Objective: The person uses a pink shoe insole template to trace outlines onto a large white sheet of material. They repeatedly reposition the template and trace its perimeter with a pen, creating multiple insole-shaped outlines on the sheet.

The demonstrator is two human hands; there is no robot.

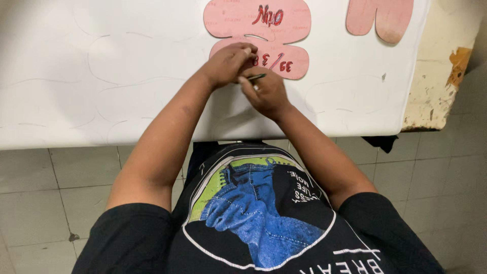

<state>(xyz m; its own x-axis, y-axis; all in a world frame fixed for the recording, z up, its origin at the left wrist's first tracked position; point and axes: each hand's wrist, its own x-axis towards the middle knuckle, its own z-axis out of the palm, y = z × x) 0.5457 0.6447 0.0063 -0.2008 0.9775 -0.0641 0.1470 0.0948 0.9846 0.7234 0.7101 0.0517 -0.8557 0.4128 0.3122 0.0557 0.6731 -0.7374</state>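
A pink lobed template (pixel 264 38) lies flat on a white sheet (pixel 127 76) covering the desk (pixel 436 96), directly under and beyond both hands. The left hand (pixel 228 63) rests knuckles-up on the template's near lobe, fingers bent and pressing down on it. The right hand (pixel 266 93) sits just beside it on the near side, touching the left hand, and pinches a thin dark pen (pixel 256 77) between thumb and fingers; the pen's tip points toward the template's near edge. Whether the tip touches the sheet cannot be told.

Red handwritten marks show on the template on both lobes. Faint traced outlines of a similar shape run across the sheet to the left of the hands and to their right. A second pink template (pixel 380 15) lies well apart, beyond the right hand, partly cut by the frame. The desk's bare corner shows chipped paint. Below the desk lies a tiled floor (pixel 45 203).
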